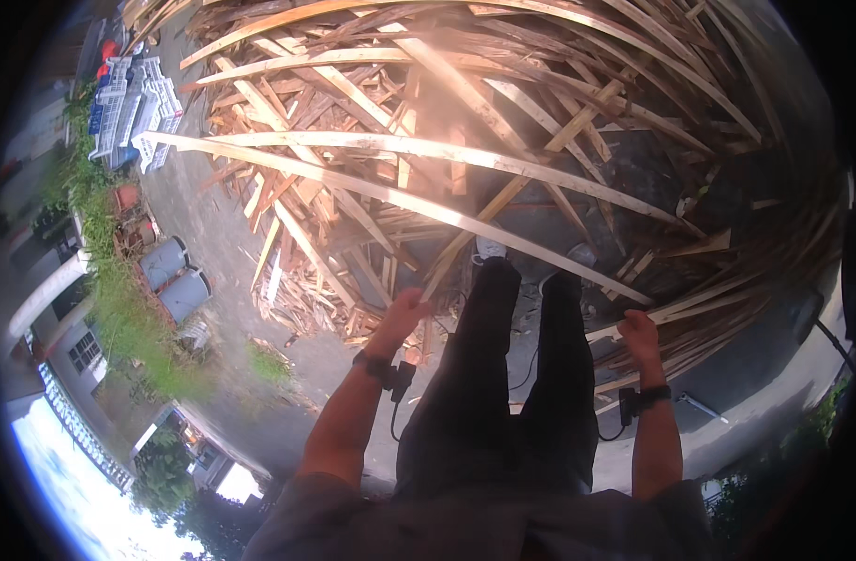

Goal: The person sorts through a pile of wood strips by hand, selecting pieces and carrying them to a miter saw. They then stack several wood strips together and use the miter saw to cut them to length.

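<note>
My left hand (407, 312) hangs beside my left leg with its fingers curled in. No thing shows in it, and the edge of the wood pile lies beyond it. On the other side, my right hand (639, 331) is closed in a loose fist, with nothing visible inside. Just beyond that fist is the near end of a long pale plank (446, 215), which slants across the pile to the far left. A second long plank (503, 165) crosses the pile above it. Both planks look apart from my hands.
A big heap of split boards (334, 103) fills the ground ahead. More thin strips (699, 318) lie stacked at my right. White and blue plastic crates (133, 107) and grey bins (180, 280) stand at the left, beside green plants (129, 327). A metal rod (704, 409) lies at right.
</note>
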Demonstrator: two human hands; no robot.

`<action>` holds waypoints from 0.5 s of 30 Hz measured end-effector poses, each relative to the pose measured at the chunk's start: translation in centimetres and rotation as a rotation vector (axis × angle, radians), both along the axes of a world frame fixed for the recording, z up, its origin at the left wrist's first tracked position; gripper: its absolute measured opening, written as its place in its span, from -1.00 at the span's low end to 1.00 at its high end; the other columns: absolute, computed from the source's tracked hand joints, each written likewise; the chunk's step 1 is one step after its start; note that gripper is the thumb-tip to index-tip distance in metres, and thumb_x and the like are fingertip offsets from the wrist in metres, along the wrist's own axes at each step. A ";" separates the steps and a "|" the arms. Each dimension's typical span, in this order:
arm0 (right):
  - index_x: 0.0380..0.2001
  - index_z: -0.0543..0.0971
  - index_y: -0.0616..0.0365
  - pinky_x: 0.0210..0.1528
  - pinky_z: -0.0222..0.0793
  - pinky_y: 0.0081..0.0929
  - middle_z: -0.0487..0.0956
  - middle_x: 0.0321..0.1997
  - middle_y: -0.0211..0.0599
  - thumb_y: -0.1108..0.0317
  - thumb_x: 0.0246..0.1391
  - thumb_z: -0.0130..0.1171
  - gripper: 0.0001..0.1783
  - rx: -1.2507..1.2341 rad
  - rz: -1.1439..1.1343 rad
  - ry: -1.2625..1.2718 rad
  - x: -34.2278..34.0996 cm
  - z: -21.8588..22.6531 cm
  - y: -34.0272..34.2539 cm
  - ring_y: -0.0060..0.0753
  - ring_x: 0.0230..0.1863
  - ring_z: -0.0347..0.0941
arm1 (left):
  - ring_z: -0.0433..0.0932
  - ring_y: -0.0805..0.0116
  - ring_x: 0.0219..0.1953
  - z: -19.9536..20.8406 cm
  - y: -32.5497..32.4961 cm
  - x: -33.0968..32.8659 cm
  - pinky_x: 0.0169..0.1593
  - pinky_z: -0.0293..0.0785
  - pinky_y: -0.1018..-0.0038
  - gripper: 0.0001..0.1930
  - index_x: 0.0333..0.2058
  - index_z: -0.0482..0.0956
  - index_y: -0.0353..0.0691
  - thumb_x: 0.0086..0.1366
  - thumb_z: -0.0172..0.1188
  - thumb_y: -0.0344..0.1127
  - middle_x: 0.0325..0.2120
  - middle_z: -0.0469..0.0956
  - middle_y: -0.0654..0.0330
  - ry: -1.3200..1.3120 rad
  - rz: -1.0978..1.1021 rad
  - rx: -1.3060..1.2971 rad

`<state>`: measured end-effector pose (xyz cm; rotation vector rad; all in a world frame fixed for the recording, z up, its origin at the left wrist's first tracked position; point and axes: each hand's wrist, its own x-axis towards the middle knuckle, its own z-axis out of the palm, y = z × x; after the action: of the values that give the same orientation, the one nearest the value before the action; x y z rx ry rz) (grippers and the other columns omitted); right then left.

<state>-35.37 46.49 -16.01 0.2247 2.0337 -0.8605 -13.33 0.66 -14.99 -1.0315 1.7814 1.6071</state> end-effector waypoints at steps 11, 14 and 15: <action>0.05 0.25 0.24 0.09 0.19 -0.25 0.36 0.02 0.04 0.40 -0.26 0.15 -0.31 0.046 0.611 0.482 -15.6 -20.1 -21.5 0.10 0.06 0.25 | 0.28 0.27 0.00 -17.4 -0.5 -8.4 0.08 0.14 0.22 -0.29 0.15 0.09 -0.24 0.09 0.18 -0.11 -0.11 0.35 0.11 -0.253 1.041 0.181; 0.09 0.20 0.21 0.12 0.16 -0.24 0.35 0.04 0.06 0.42 -0.26 0.12 -0.28 0.119 0.744 0.457 -17.9 -23.4 -23.0 0.10 0.09 0.23 | 0.32 0.28 -0.05 -20.5 0.6 -10.4 0.02 0.22 0.24 -0.37 0.13 0.12 -0.21 0.15 0.13 -0.13 -0.12 0.35 0.12 -0.137 1.055 0.326; 0.12 0.17 0.16 0.11 0.18 -0.24 0.36 0.03 0.07 0.42 -0.27 0.12 -0.24 0.173 0.783 0.343 -18.0 -23.1 -24.1 0.09 0.07 0.26 | 0.34 0.31 -0.10 -21.7 1.0 -11.1 -0.03 0.26 0.30 -0.42 0.11 0.15 -0.19 0.17 0.09 -0.12 -0.15 0.37 0.13 -0.073 1.196 0.429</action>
<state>-53.34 22.36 -39.06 -0.6333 2.2388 -0.2348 -24.42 1.67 -36.68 -2.0461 0.6004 2.3670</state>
